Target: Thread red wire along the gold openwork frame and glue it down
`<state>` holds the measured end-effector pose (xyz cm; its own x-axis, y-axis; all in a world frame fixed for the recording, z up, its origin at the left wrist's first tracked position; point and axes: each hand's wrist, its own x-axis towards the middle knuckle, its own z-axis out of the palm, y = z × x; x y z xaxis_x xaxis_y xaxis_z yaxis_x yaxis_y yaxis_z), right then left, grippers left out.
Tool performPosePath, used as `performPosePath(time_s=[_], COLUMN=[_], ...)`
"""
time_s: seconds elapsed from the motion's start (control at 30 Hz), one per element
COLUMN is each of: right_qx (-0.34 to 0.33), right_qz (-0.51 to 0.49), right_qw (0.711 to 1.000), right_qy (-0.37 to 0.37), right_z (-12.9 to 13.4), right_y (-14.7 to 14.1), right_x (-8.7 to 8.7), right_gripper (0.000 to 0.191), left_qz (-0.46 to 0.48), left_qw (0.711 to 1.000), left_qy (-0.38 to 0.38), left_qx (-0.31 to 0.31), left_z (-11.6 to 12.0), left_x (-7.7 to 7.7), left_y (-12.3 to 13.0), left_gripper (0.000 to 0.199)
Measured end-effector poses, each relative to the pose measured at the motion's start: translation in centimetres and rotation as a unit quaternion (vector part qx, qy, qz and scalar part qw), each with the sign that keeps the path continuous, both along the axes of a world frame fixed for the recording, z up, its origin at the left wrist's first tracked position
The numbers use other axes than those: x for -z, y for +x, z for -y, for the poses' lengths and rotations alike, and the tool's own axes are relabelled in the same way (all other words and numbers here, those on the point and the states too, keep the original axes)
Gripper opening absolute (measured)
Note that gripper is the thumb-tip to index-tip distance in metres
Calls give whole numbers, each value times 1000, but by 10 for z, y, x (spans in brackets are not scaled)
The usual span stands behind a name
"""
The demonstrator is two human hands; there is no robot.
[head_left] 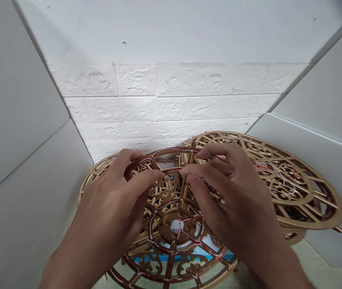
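A round, gold-brown openwork frame with scroll patterns, spokes and rings stands tilted in front of me. Red and white wires run along its channels and around its central hub. My left hand is closed round the upper left of the frame, the thumb lying along an inner ring. On the upper right, my right hand has its thumb and fingertips drawn together at the same inner ring, where a wire lies. The contact point is partly covered by the fingers.
More round gold openwork frames are stacked at the right, with loose white and red wires on top. Others lie behind at the left. A white brick-patterned wall rises at the back, and grey panels enclose both sides.
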<state>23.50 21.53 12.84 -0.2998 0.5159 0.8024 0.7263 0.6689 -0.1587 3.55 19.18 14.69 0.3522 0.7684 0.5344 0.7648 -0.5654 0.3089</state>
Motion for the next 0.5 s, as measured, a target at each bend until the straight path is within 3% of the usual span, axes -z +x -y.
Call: performPosePath(time_s=[0.5], right_qx=[-11], right_qz=[1], right_qw=[1000], right_qy=[2], right_z=[0], right_y=[2], right_x=[2], right_gripper=[22], left_qz=[10], left_qw=[1000], left_qy=[-9], left_qx=[-2], left_z=[1], left_x=[0], left_y=[0], left_gripper=[41])
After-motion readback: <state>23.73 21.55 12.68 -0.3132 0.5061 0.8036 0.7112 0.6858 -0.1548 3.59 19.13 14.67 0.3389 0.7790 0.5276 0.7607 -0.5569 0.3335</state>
